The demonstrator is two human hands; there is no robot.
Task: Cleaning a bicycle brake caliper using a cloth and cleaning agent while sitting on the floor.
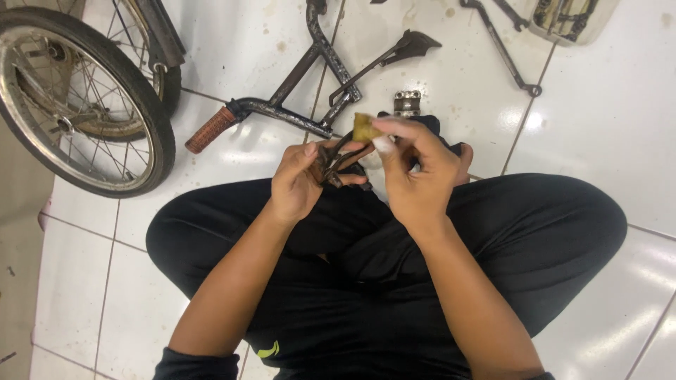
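Over lap: left hand (296, 184) grips dark metal part (332, 163).
Right hand (415, 179): pinches yellow scrap (365, 128).
Floor: handlebar (282, 105), wheel (77, 98).

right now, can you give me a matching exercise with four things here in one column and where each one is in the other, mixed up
Things:
1. wheel
2. handlebar
3. tan scrap
4. dark metal part

Places:
A. pinched in the right hand
B. on the tiles at far left
C. gripped in the left hand
D. on the tiles just beyond the hands, with a brown grip at its end

Pairs: 1-B, 2-D, 3-A, 4-C
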